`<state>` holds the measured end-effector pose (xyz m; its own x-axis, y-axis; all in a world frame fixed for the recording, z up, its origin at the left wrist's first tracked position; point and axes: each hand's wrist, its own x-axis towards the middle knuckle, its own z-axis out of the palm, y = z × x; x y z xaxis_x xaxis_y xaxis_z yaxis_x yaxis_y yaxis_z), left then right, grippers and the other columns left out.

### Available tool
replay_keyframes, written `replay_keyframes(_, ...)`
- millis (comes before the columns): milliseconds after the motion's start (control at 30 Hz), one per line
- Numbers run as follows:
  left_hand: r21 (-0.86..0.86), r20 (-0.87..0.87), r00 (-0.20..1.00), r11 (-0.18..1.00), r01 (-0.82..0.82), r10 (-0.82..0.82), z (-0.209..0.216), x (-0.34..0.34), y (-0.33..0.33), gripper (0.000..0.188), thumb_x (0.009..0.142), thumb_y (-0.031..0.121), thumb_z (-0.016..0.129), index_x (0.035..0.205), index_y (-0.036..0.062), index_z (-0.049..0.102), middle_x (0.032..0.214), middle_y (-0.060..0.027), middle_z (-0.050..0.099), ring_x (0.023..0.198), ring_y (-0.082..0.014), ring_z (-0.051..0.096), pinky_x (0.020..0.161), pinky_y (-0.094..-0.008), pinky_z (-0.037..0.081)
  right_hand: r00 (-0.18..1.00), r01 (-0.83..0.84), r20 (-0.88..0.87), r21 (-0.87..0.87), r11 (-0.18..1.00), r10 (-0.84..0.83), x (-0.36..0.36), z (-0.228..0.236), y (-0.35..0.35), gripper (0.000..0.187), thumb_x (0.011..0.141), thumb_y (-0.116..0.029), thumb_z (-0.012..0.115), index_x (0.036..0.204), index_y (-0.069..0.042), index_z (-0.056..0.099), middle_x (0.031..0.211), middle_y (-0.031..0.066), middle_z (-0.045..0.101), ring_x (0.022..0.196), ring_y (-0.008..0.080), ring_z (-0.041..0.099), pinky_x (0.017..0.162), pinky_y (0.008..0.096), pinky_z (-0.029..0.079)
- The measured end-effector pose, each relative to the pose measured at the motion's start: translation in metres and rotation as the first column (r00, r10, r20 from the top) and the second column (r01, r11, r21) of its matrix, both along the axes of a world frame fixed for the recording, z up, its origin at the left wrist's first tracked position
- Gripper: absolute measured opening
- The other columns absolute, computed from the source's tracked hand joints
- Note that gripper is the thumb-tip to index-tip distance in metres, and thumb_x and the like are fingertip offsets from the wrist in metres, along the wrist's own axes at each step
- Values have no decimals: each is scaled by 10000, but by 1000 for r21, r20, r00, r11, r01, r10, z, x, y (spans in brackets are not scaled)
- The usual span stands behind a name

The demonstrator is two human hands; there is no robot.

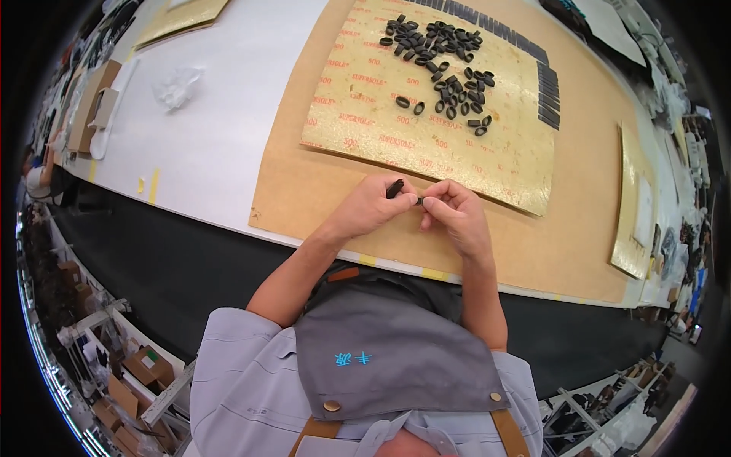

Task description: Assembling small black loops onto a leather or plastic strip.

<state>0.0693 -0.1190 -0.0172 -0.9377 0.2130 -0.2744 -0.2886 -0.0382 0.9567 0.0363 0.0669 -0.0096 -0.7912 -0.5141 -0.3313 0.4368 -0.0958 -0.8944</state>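
Note:
My left hand (367,204) is closed around a small bundle of black strips (394,188), whose ends stick up past the fingers. Between the fingertips of both hands is a small black piece (419,201), mostly hidden by the thumbs. My right hand (461,216) pinches it from the other side. Both hands are just off the near edge of a golden-brown board (358,95) with red print. Many small black loops (454,97) lie scattered on that board. Flat black strips (548,95) line its far and right edges.
Brown sheeting (285,183) covers the table under the board. Crumpled clear plastic (179,87) lies on the white tabletop at left, near an open cardboard box (95,107). Another golden board (632,206) is at right. A person (42,179) is at the far left.

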Motion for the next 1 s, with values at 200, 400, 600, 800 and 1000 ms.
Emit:
replay_keyframes(200,-18,35,999,1000,-23,24,-6,-1,1,140,863,169,601,795,47,599,629,81,450,568,-7,379,494,-202,306,999,-14,44,-23,1000,15,-4,6,16,124,847,13,577,969,36,572,860,99,630,790,159,649,751,254,527)
replay_keyframes(400,-70,23,1000,997,16,-14,-6,-5,0,168,857,177,609,765,39,582,638,74,444,591,-19,379,511,-214,321,997,-48,52,-44,998,51,-8,1,18,120,854,-12,595,964,34,580,870,111,639,797,177,656,727,261,539)
replay_keyframes(600,-117,2,999,992,52,-52,-10,-6,4,214,829,171,570,674,32,521,604,46,436,578,-41,373,503,-245,341,991,-101,95,41,994,97,-10,6,13,86,838,-30,609,891,19,563,810,98,639,751,165,657,703,261,543)
replay_keyframes(800,-133,5,992,983,127,-127,-9,-10,3,221,804,178,562,662,20,502,592,26,426,570,-53,365,493,-258,340,991,-92,97,50,995,86,-9,-3,11,89,814,-26,606,866,6,543,777,77,623,708,140,644,680,258,535)
replay_keyframes(1000,-165,106,982,971,172,-156,-8,-11,1,167,808,179,581,713,43,563,628,64,457,592,-28,394,513,-224,332,993,-89,85,56,994,84,-8,-5,11,85,802,-17,591,860,7,534,763,64,610,695,129,636,671,252,527)
